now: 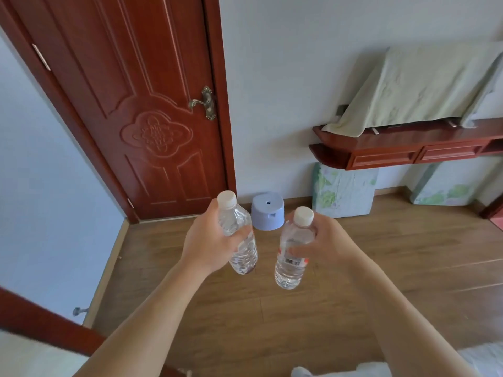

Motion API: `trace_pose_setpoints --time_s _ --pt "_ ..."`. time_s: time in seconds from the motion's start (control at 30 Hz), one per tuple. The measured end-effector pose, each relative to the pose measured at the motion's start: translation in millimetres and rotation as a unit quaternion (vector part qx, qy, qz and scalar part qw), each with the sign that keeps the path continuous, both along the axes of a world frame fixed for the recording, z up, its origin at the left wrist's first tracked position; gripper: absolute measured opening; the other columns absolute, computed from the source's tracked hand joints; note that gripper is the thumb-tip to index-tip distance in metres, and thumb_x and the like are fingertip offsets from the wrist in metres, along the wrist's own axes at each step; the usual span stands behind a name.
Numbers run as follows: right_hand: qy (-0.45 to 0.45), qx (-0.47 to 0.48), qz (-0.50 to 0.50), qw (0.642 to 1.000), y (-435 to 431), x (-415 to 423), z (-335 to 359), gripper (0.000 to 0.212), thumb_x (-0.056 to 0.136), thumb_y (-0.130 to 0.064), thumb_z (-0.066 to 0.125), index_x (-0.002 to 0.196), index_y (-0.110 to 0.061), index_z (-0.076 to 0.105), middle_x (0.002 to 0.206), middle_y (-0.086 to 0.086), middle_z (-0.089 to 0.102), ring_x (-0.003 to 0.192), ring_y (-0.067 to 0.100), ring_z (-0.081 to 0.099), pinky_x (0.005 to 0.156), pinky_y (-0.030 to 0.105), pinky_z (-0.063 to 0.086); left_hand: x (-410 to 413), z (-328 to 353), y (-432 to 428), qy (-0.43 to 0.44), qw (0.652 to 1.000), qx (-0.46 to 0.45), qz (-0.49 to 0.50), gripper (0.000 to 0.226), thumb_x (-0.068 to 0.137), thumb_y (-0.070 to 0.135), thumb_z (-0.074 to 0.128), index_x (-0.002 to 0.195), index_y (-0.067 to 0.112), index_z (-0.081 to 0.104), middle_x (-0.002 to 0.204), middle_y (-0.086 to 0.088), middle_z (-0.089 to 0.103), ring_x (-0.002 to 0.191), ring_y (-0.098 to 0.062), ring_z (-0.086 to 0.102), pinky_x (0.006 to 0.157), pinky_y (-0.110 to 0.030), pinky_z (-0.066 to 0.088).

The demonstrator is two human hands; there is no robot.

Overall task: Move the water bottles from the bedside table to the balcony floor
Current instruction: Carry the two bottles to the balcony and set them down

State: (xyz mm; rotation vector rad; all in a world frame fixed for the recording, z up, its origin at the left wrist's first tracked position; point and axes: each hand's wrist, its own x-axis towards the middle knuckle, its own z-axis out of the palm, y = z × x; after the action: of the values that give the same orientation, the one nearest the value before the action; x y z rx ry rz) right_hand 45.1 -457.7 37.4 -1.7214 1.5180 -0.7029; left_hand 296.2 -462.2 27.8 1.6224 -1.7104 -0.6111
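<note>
The left hand point(209, 240) has its fingers wrapped around a clear water bottle point(239, 235), and the right hand point(324, 240) grips a second bottle point(294, 251) around its middle; both bottles are held out in the air, caps up. Below them is a wooden floor point(272, 308). Ahead stand a closed red-brown door point(141, 104), a pale blue stool point(268, 214) against the white wall point(285, 77), and a wall shelf point(408, 148) draped with a cloth point(422, 85).

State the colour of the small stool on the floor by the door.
Pale lilac-blue stool, seen in the head view.

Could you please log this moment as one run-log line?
left hand: holds left bottle | right hand: holds right bottle | both carried above wooden floor | door: closed
</note>
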Motion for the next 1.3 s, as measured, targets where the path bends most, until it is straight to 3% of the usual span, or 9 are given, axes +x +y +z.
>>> trace_pose_setpoints --time_s 0.2,0.37,0.47,0.63,0.77,0.9,1.0,1.2,1.3 --pt "0.005 -0.011 -0.002 1.000 -83.3 7.0 15.5 0.059 0.063 -0.022 0.087 0.114 -0.035 0.061 0.100 -0.012 0.068 0.097 0.009 0.065 0.085 0.035 0.056 10.8 5.0 -75.3 0.012 1.000 -0.002 0.018 0.050 0.078 0.054 0.072 0.117 0.038 0.048 0.096 0.018 0.064 0.091 -0.006 0.063 0.082 -0.042 0.054" --pt "0.027 -0.012 -0.014 0.999 -148.7 13.5 13.1 0.055 0.064 -0.018 0.088 0.101 -0.045 0.057 0.099 -0.013 0.067 0.096 0.007 0.064 0.084 0.033 0.056 14.7 -4.4 -155.9 0.027 0.999 0.009 -0.018 0.049 0.078 0.054 0.072 0.117 0.038 0.048 0.098 0.017 0.065 0.091 -0.007 0.064 0.080 -0.043 0.056" --pt "0.042 -0.007 -0.045 0.998 -190.1 11.9 17.4 0.059 0.063 -0.020 0.089 0.110 -0.040 0.060 0.101 -0.016 0.067 0.097 0.004 0.063 0.088 0.033 0.055 13.0 -2.2 -214.0 0.045 0.998 0.010 -0.049 0.048 0.074 0.057 0.071 0.113 0.036 0.050 0.096 0.016 0.067 0.082 -0.010 0.068 0.076 -0.043 0.057" --pt "0.018 -0.026 -0.129 0.991 -235.8 -6.7 24.6 0.060 0.065 -0.018 0.088 0.117 -0.033 0.062 0.101 -0.014 0.069 0.093 -0.002 0.064 0.081 0.022 0.054 -15.2 5.9 -306.3 0.043 0.992 -0.007 -0.122 0.054 0.072 0.056 0.072 0.116 0.032 0.053 0.101 0.014 0.067 0.095 -0.012 0.064 0.085 -0.040 0.054" --pt "0.003 -0.040 -0.215 0.976 -247.0 -44.0 27.2 0.062 0.063 -0.023 0.088 0.117 -0.036 0.060 0.102 -0.019 0.068 0.095 -0.005 0.064 0.081 0.020 0.053 -69.3 7.5 -355.8 0.058 0.978 -0.012 -0.200 0.050 0.070 0.056 0.075 0.110 0.032 0.055 0.093 0.014 0.067 0.088 -0.008 0.064 0.081 -0.040 0.055" --pt "-0.008 -0.040 -0.294 0.955 -251.8 -95.1 24.7 0.060 0.063 -0.022 0.088 0.115 -0.036 0.061 0.101 -0.018 0.068 0.093 -0.006 0.064 0.078 0.016 0.051 -139.6 7.0 -383.8 0.060 0.962 -0.007 -0.267 0.047 0.072 0.049 0.077 0.108 0.029 0.057 0.079 0.014 0.067 0.074 0.002 0.063 0.068 -0.030 0.051" --pt "-0.016 -0.044 -0.337 0.941 -251.4 -138.3 15.5 0.055 0.062 -0.021 0.086 0.109 -0.036 0.061 0.095 -0.016 0.069 0.088 -0.005 0.065 0.069 0.012 0.049 -199.3 -1.0 -402.6 0.050 0.949 -0.013 -0.312 0.043 0.071 0.048 0.079 0.104 0.031 0.056 0.081 0.013 0.066 0.075 -0.007 0.064 0.069 -0.033 0.054" --pt "-0.012 -0.052 -0.406 0.912 -256.0 -236.4 7.6 0.041 0.065 -0.017 0.084 0.098 -0.031 0.063 0.091 -0.023 0.068 0.088 0.001 0.066 0.080 0.029 0.059 -317.6 1.4 -430.5 0.024 0.911 -0.016 -0.411 0.040 0.076 0.038 0.081 0.106 0.028 0.056 0.080 0.010 0.067 0.076 0.003 0.065 0.069 -0.023 0.053" --pt "-0.004 -0.060 -0.424 0.904 -267.0 -279.8 7.5 0.044 0.064 -0.020 0.084 0.099 -0.035 0.062 0.093 -0.021 0.068 0.090 0.000 0.066 0.080 0.029 0.060 -365.4 2.7 -451.1 0.025 0.905 -0.027 -0.424 0.047 0.072 0.052 0.078 0.108 0.031 0.056 0.087 0.011 0.067 0.084 -0.003 0.065 0.078 -0.037 0.058"
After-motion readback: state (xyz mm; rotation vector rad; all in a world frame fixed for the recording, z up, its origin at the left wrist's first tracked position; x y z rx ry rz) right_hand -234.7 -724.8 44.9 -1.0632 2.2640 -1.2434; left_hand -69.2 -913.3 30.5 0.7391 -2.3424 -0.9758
